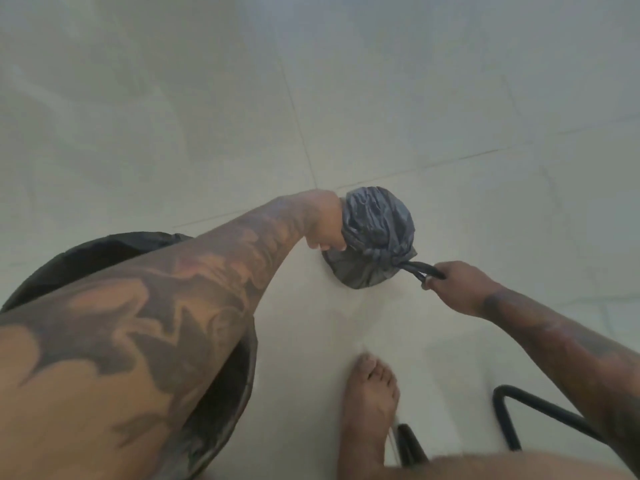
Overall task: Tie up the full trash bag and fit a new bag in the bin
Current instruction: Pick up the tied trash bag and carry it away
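Observation:
A grey trash bag (375, 237), bunched and gathered at its top, hangs above the pale tiled floor in the middle of the head view. My left hand (325, 225) grips the bag's left side, fingers curled into the plastic. My right hand (457, 289) pinches a twisted dark strand (420, 268) that runs out from the bag's knot to the lower right, pulled taut. The round black bin (104, 251) stands at the lower left, lined with dark plastic and mostly hidden behind my left forearm.
My bare foot (370, 403) stands on the floor below the bag. A black metal tube frame (540, 410) curves along the lower right, with a short black bar (410, 445) beside the foot. Pale floor tiles (381, 98) stretch away beyond the bag.

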